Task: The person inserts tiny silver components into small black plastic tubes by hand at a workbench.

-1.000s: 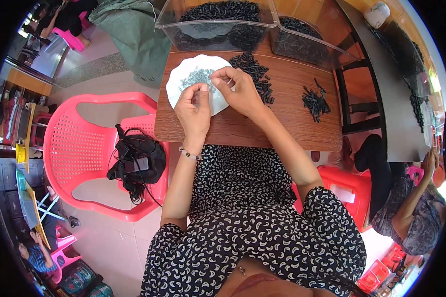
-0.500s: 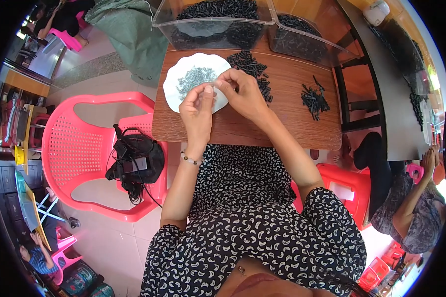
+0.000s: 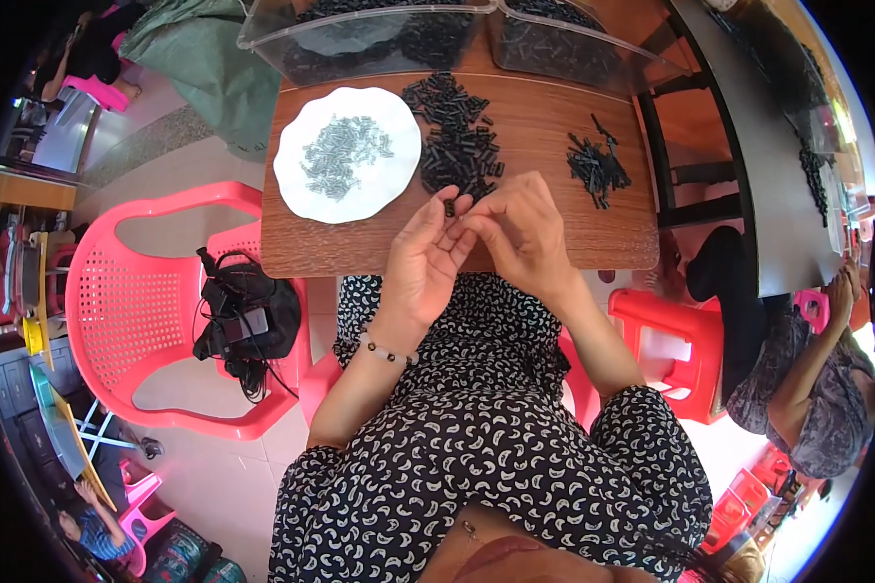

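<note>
My left hand [image 3: 425, 255] is turned palm up at the table's near edge, a short black tube [image 3: 449, 208] pinched between thumb and fingertip. My right hand [image 3: 525, 233] meets it from the right, thumb and forefinger pressed together over the left fingers. What that pinch holds is too small to make out. Just beyond both hands lies a pile of short black tubes [image 3: 462, 151]. On the white scalloped plate [image 3: 297, 189] to the left is a heap of small clear pieces [image 3: 340, 155]. Longer thin black pieces [image 3: 598, 170] lie loosely heaped on the right.
Two clear plastic bins [image 3: 384, 53] [image 3: 564, 53] holding black pieces stand along the far side of the wooden table [image 3: 612, 238]. A pink chair [image 3: 136, 291] with a black bag and cables [image 3: 253, 325] is at my left. A red stool [image 3: 666, 330] stands right. Other people sit farther off.
Both hands have moved from over the plate to the right and nearer me. My left hand has turned palm up, and a black tube now shows in it. The whole view has shifted slightly.
</note>
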Action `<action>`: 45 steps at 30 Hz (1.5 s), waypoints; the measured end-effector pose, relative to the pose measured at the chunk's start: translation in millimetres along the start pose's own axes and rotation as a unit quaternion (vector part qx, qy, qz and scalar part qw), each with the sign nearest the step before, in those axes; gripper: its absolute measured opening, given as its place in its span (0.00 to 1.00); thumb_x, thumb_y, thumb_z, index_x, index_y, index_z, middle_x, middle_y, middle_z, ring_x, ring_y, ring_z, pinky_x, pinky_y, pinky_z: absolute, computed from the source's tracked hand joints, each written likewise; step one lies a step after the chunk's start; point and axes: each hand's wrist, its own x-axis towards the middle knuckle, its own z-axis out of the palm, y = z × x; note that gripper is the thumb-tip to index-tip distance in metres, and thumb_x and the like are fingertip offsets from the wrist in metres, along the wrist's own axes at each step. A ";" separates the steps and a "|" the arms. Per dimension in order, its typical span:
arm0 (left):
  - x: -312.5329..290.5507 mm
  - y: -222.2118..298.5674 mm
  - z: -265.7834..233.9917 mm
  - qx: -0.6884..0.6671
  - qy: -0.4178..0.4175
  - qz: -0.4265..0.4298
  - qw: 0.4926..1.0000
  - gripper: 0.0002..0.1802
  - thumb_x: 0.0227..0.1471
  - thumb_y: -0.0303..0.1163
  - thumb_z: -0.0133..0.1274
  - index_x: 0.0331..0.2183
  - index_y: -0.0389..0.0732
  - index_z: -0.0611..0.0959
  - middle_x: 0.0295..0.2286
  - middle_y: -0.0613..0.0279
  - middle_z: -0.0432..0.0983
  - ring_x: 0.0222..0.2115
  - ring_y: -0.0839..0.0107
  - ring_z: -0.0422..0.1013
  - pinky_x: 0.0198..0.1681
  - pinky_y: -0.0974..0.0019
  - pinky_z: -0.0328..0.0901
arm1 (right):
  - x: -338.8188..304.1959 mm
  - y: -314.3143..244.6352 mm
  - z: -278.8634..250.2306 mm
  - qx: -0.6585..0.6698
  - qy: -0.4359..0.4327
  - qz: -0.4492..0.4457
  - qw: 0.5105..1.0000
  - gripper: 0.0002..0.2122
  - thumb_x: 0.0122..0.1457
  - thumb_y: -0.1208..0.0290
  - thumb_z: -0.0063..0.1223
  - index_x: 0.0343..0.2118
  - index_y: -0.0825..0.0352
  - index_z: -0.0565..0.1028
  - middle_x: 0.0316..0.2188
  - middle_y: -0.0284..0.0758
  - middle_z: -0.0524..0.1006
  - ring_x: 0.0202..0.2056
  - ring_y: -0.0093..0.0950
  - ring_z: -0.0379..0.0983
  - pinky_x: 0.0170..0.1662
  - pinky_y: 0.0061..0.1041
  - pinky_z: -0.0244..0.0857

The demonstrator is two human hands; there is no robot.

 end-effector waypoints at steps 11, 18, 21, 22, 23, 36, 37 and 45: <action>-7.0 -25.2 2.0 0.015 -0.001 -0.024 1.000 0.19 0.58 0.37 0.50 0.49 0.39 0.73 0.45 0.61 0.73 0.43 0.74 0.71 0.50 0.67 0.66 | -22.8 11.0 -4.3 -0.103 0.000 -0.062 0.993 0.09 0.42 0.76 0.61 0.29 0.64 0.74 0.28 0.31 0.73 0.32 0.34 0.66 0.36 0.32 0.60; -6.6 -33.3 -6.1 0.009 -0.001 -0.023 1.000 0.20 0.58 0.37 0.50 0.50 0.39 0.72 0.44 0.64 0.73 0.43 0.77 0.69 0.50 0.68 0.64 | -22.8 9.1 -4.8 -0.104 0.005 -0.044 0.994 0.12 0.41 0.73 0.63 0.30 0.64 0.75 0.28 0.30 0.73 0.32 0.33 0.67 0.35 0.31 0.60; -7.7 -34.3 -7.1 0.003 -0.002 -0.027 1.000 0.20 0.59 0.37 0.49 0.50 0.40 0.72 0.42 0.66 0.73 0.42 0.77 0.69 0.50 0.69 0.64 | -24.8 8.2 -6.9 -0.096 -0.001 -0.023 0.995 0.13 0.40 0.72 0.64 0.31 0.63 0.76 0.30 0.30 0.73 0.34 0.34 0.66 0.37 0.32 0.61; -8.1 -34.4 -6.8 0.003 -0.003 -0.029 1.000 0.20 0.59 0.37 0.49 0.50 0.40 0.72 0.42 0.67 0.73 0.42 0.78 0.69 0.49 0.70 0.64 | -25.6 7.7 -7.6 -0.096 -0.002 -0.019 0.995 0.13 0.40 0.72 0.65 0.31 0.62 0.76 0.31 0.30 0.73 0.35 0.35 0.66 0.38 0.32 0.61; -8.6 -35.1 -6.7 0.003 -0.003 -0.030 1.000 0.20 0.59 0.37 0.49 0.50 0.40 0.72 0.42 0.67 0.73 0.42 0.78 0.69 0.49 0.70 0.64 | -25.7 5.8 -8.9 -0.097 -0.002 -0.018 0.995 0.13 0.40 0.72 0.65 0.31 0.62 0.76 0.31 0.30 0.73 0.35 0.35 0.66 0.38 0.32 0.61; -14.5 -44.6 -11.8 -0.010 -0.028 -0.087 0.996 0.15 0.59 0.39 0.49 0.44 0.41 0.76 0.38 0.67 0.75 0.41 0.76 0.70 0.48 0.69 0.65 | -40.9 3.1 -18.9 -0.124 -0.022 -0.011 0.992 0.12 0.40 0.77 0.62 0.32 0.61 0.77 0.38 0.31 0.72 0.40 0.37 0.63 0.41 0.32 0.63; -14.7 -45.3 -12.4 -0.018 -0.027 -0.106 0.994 0.14 0.58 0.40 0.50 0.42 0.41 0.78 0.37 0.66 0.75 0.41 0.75 0.70 0.48 0.69 0.65 | -42.0 4.0 -19.7 -0.121 -0.017 -0.010 0.992 0.13 0.40 0.77 0.62 0.32 0.62 0.77 0.38 0.31 0.72 0.40 0.37 0.63 0.41 0.32 0.63; -17.6 -47.7 -13.0 -0.012 -0.013 -0.129 0.992 0.13 0.57 0.41 0.52 0.37 0.42 0.79 0.35 0.65 0.76 0.38 0.75 0.71 0.46 0.69 0.66 | -40.1 -0.4 -27.9 -0.093 -0.022 -0.020 0.995 0.13 0.39 0.77 0.63 0.31 0.62 0.78 0.34 0.29 0.74 0.37 0.34 0.64 0.39 0.29 0.63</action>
